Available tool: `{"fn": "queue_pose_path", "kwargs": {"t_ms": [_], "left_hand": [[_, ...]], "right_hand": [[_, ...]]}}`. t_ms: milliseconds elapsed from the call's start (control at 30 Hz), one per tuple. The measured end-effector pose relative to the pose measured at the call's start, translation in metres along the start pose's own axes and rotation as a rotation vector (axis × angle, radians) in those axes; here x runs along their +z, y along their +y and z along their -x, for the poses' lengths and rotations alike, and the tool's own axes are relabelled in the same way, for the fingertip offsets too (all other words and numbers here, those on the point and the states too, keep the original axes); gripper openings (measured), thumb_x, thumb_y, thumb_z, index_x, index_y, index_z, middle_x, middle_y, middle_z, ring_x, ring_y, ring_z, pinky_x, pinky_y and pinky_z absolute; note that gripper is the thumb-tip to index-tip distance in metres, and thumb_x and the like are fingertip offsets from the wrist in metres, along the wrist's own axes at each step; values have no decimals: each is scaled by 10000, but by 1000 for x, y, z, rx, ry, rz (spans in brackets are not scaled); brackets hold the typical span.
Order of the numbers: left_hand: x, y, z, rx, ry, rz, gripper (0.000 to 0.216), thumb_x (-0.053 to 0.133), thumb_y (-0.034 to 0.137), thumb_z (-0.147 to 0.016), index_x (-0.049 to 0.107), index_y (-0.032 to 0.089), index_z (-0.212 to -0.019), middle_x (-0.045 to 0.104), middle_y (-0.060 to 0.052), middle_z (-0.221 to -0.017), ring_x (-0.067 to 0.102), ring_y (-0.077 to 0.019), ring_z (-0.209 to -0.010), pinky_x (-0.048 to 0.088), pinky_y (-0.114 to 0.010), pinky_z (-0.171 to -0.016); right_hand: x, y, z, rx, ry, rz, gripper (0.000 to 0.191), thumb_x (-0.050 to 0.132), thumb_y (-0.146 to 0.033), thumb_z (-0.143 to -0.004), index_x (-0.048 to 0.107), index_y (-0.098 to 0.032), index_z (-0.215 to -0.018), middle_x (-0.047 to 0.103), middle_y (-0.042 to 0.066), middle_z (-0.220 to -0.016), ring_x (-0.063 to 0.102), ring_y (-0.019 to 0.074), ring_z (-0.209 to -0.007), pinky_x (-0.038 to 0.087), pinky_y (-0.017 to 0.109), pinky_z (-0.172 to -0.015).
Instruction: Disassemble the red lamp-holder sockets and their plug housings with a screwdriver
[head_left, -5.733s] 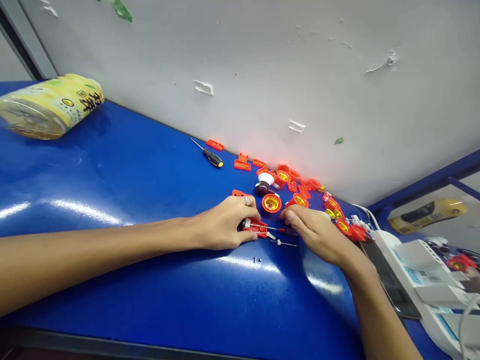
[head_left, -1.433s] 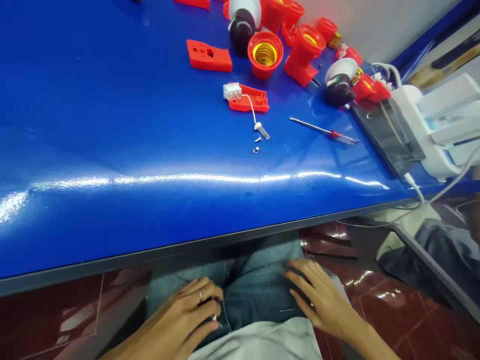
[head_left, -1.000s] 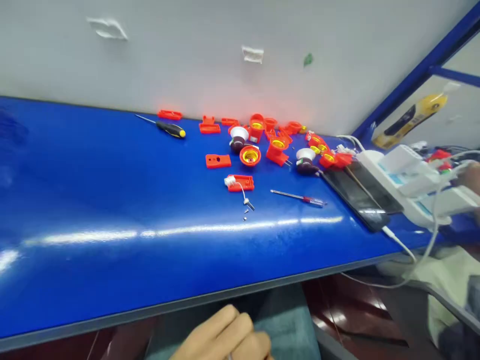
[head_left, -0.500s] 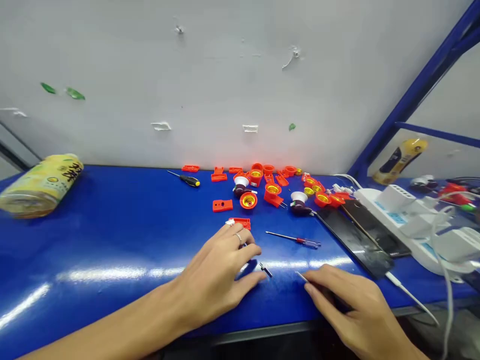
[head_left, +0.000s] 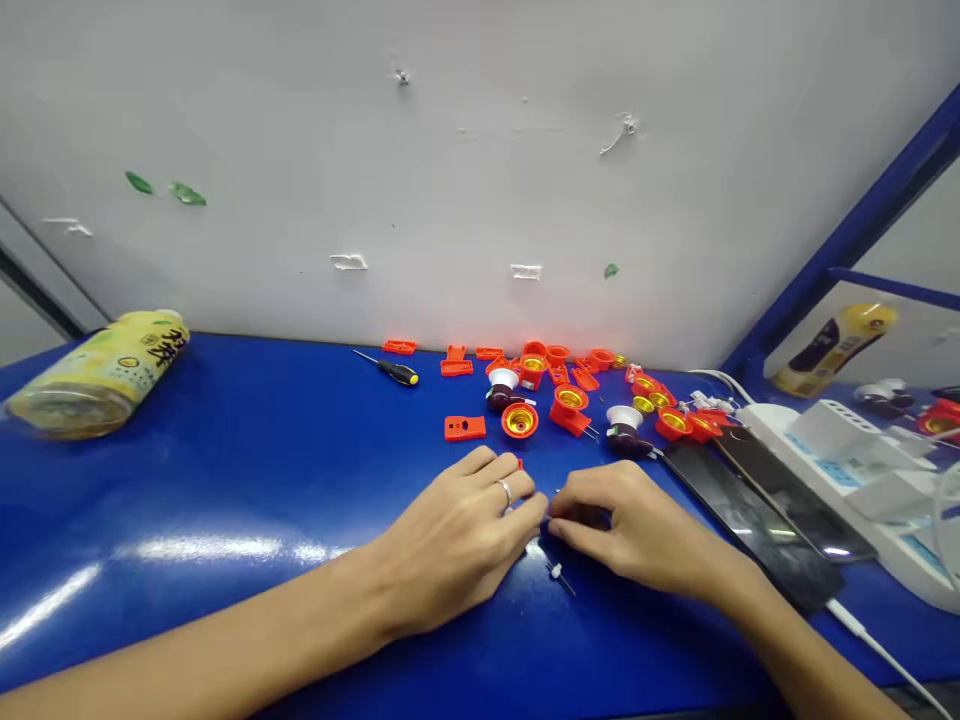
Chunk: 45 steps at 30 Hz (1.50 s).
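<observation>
My left hand [head_left: 469, 530], a ring on one finger, rests low over the blue tabletop with its fingers curled and drawn together. Its thumb tip is hidden. Close on its right, my right hand [head_left: 630, 515] pinches thumb and forefinger at a small thin pale piece [head_left: 550, 517], mostly hidden where both hands meet. Just below the fingertips lies a small white part with thin dark pins [head_left: 556, 573]. Above my left fingers, only a corner of an orange plastic part [head_left: 520, 464] shows.
Orange lamp-holder parts [head_left: 520, 421] and dark-and-white sockets [head_left: 624, 432] lie along the back. A black-and-yellow screwdriver [head_left: 397, 372] is at the back left, a yellow bottle [head_left: 105, 375] far left. Phones [head_left: 750, 520] and a white power strip [head_left: 885, 530] stand right.
My right hand has moved left and up to meet my left hand. My left fingers have closed together. The red-handled screwdriver is now hidden behind my right hand. The view has shifted.
</observation>
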<state>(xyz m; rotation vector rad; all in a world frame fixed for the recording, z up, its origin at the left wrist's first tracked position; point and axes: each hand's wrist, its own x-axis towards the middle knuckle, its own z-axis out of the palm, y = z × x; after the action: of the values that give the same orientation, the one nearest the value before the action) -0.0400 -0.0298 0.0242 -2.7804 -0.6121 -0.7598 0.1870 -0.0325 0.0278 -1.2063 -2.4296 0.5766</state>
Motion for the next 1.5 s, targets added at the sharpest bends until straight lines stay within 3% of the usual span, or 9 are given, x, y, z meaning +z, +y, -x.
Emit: {"fn": "queue_pose_path", "kwargs": {"t_ms": [167,300,433,533,667,967,1133,1333,1500], "left_hand": [[-10,-40,12,-237,118,20,194,531,166,-957,705,143,-1040,702,-93,-981,619,-257,-912,472,-436,-851],[-8,-59,30,-332,105,82,217,538,154,-918,703,106,-1049,681,-101,-955,648,-226,-892,539,-352,-797],[3,-57,34,-252,15,135,378,573,152,-876,675,177,-1239,667,-104,-1159,646,-236,-1024,543,-362,-906],[6,-58,34,-180,-45,152,329,549,151,-924,706,228,-1202,653,-103,-1208,635,-245,-1038,519,-398,-936],[7,-64,38,-175,-44,180,220,522,217,-1006,725,194,-1086,661,-109,-1134,612,-243,-1010,505,-393,-906],[9,-65,40,-100,-82,231,251,543,174,-983,670,229,-1192,616,-102,-1177,597,-245,-1076,468,-411,-987],[1,-62,39,-125,-70,230,152,554,158,-949,662,187,-1051,600,-108,-1172,588,-238,-1048,469,-386,-950],[-5,-60,38,-187,-87,208,198,594,192,-874,659,199,-1061,617,-97,-1188,592,-243,-1029,466,-403,-937],[-1,-74,42,-383,-27,125,247,515,273,-958,660,187,-1140,639,-97,-1162,591,-257,-1079,462,-435,-995]], "right_hand": [[1,14,8,46,65,130,173,596,-304,-951,743,-221,-986,729,13,-819,623,153,-679,406,267,-639],[-6,16,-8,34,124,178,234,531,-322,-987,725,-217,-1067,757,37,-938,662,167,-743,437,283,-669],[-7,10,-45,-95,15,231,221,658,-313,-908,711,-232,-1107,741,18,-928,663,184,-797,439,292,-699],[0,11,-60,-161,-63,248,251,707,-339,-883,702,-245,-1116,727,9,-955,660,184,-825,441,285,-701],[5,18,-57,-160,-47,253,218,639,-323,-948,691,-236,-1141,709,24,-1047,656,179,-893,455,290,-761],[11,16,-49,-190,18,297,169,624,-307,-943,693,-220,-1071,659,10,-936,591,145,-743,420,265,-648],[7,17,-43,-177,140,366,222,708,-261,-863,636,-195,-1062,645,52,-1099,566,132,-693,410,269,-612],[7,26,-40,-199,199,486,101,609,-181,-931,630,-189,-1029,671,23,-906,581,142,-642,343,268,-563],[8,27,-38,-203,244,560,148,534,-198,-969,681,-192,-966,701,62,-929,626,171,-689,298,289,-563]]}}
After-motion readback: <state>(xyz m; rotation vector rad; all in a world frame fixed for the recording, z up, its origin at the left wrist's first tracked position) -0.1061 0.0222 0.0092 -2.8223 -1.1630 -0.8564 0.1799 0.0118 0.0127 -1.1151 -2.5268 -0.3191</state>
